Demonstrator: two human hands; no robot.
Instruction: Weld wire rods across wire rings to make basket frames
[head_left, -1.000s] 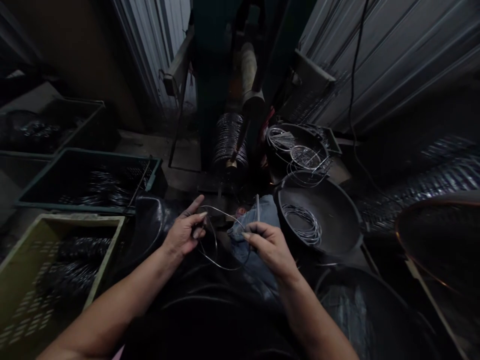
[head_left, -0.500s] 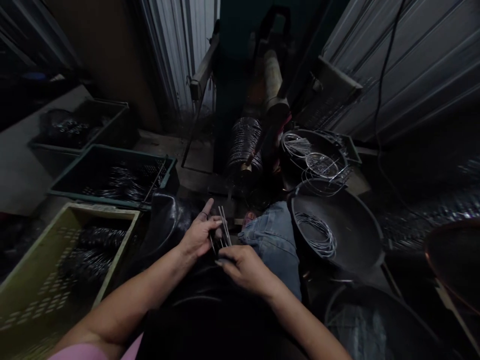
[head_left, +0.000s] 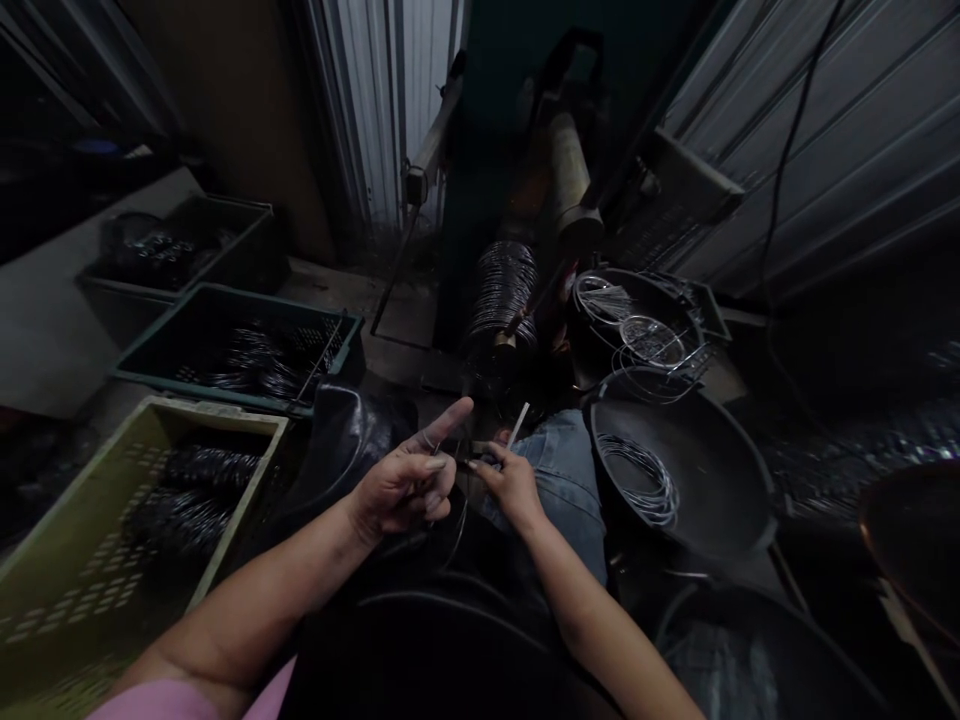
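Observation:
Near the middle of the head view, my left hand [head_left: 409,485] points its index finger outward while the thumb and other fingers close on a thin metal wire. The wire's curved length [head_left: 460,525] hangs below that hand; where it ends is hard to see. To the right, my right hand [head_left: 514,487] is closed around a small bundle of straight metal wires [head_left: 517,425], whose pale ends stick up past the fingers. The fingertips of both hands are close together, above my lap. Whether they share one wire is too dark to tell.
At left, a yellow crate [head_left: 255,425] and a green crate [head_left: 142,378] hold dark wire pieces. Ahead stands a wire coil [head_left: 504,290] on a machine. To the right, a wide black pan [head_left: 720,480] contains a coiled wire [head_left: 641,480]; wire rings fill another pan [head_left: 581,325].
My right hand has moved forward and right, tilting the wires to the right. My left hand has shifted slightly right, its fingers curled in more. The view has shifted a little.

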